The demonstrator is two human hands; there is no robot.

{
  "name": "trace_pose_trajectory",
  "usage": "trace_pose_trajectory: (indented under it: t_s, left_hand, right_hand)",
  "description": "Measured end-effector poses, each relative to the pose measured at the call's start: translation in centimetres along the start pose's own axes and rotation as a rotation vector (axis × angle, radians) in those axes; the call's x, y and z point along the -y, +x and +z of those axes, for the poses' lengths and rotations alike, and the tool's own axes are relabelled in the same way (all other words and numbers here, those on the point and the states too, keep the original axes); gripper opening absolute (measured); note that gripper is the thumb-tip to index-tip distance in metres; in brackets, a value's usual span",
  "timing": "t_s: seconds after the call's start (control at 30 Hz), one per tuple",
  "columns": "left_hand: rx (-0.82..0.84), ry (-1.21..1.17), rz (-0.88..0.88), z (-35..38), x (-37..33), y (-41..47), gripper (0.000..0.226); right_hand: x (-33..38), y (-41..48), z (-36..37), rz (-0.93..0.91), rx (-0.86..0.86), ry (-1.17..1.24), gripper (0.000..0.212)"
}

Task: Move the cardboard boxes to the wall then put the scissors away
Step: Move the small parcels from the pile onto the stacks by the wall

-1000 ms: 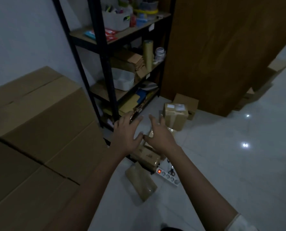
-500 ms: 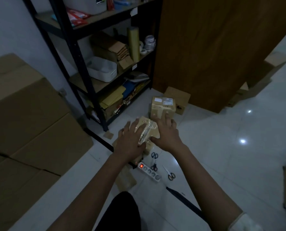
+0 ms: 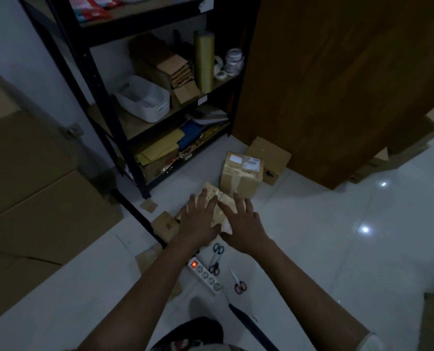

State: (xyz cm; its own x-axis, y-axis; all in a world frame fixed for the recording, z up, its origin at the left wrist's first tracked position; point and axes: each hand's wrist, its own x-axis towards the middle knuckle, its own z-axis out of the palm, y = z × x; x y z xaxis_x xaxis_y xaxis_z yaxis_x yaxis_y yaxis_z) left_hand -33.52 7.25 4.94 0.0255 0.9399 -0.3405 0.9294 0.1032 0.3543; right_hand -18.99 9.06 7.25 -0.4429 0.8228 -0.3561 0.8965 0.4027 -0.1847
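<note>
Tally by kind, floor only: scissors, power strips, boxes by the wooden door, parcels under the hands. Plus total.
Scissors: 2 (the one at the strip may be two overlapped)
Power strip: 1
Cardboard boxes by the door: 2
Taped parcel under left hand and right hand: 1
Total: 6

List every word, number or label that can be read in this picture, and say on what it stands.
No text can be read here.
White labels on the taped box: the print is too blurred to read.
White tags on the edges of the shelf: too small to read.
Dark mark on the small box: unclear.
</note>
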Motion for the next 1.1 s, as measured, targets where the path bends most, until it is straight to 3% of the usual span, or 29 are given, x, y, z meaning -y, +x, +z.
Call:
trace_pose_trajectory:
  t_s: [0.13,0.43,0.6,0.8,1.1]
  left_hand:
    - [0.013,-0.056,-0.03,0.2,-2.2,3.8,0.081]
    - [0.002,0.032,-0.158,-0.5,-2.2,9.8,0.08]
    - [0.027,-0.019,-0.287,0.6,-2.6,13.6,0.081]
    - [0.029,-0.125,-0.578,3.2,-6.0,18.2,0.079]
    - [0.02,-0.258,-0.702,8.2,-11.5,24.3,0.078]
  right_hand:
    - [-3.1,3.0,-0.8,-0.019,0.04,-0.095,0.081]
    - [-7.1,10.4,-2.4,-0.058,0.057,-0.042,0.081]
    - [-10.4,15.5,-3.1,-0.166,0.124,-0.031,0.08]
    - [-17.5,21.9,-4.8,-0.349,0.254,-0.142,0.082]
    - [-23.6,29.4,-2.4,-0.568,0.409,-0.3,0.081]
